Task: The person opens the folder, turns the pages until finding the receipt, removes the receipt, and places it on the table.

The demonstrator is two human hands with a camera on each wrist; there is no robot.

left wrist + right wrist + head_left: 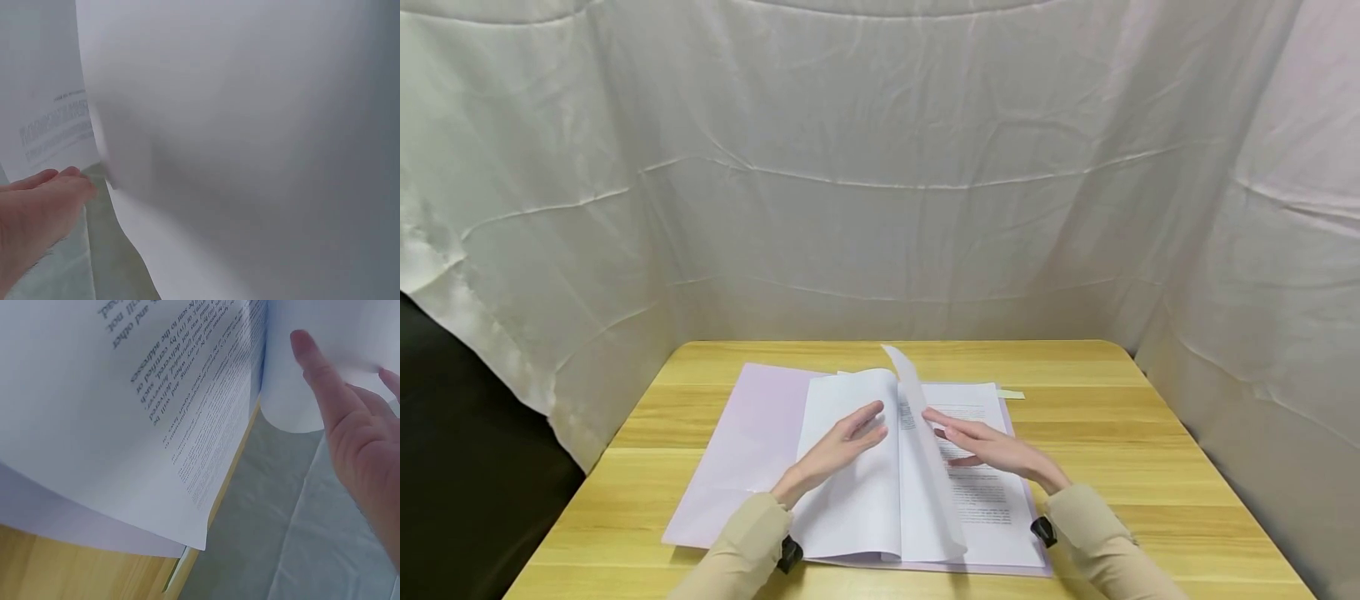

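An open document (pixel 850 467) of white sheets lies in a light purple folder (pixel 752 433). One page (pixel 928 467) stands up between its two sides, bowed along its length. My right hand (pixel 992 446) is at the right of this page, its extended fingers touching it near the edge. To the left, my left hand (pixel 835 454) hovers over the blank left-hand sheets, fingers stretched toward the raised page and holding nothing. Printed text (pixel 194 394) shows on the right-hand sheets in the right wrist view. The raised sheet (pixel 250 125) fills most of the left wrist view.
The folder lies on a wooden table (pixel 1075 433). A pale green tab (pixel 1011 395) sticks out at the document's upper right. Light grey cloth (pixel 910 233) hangs behind and at both sides. A black area (pixel 460 467) lies at the left.
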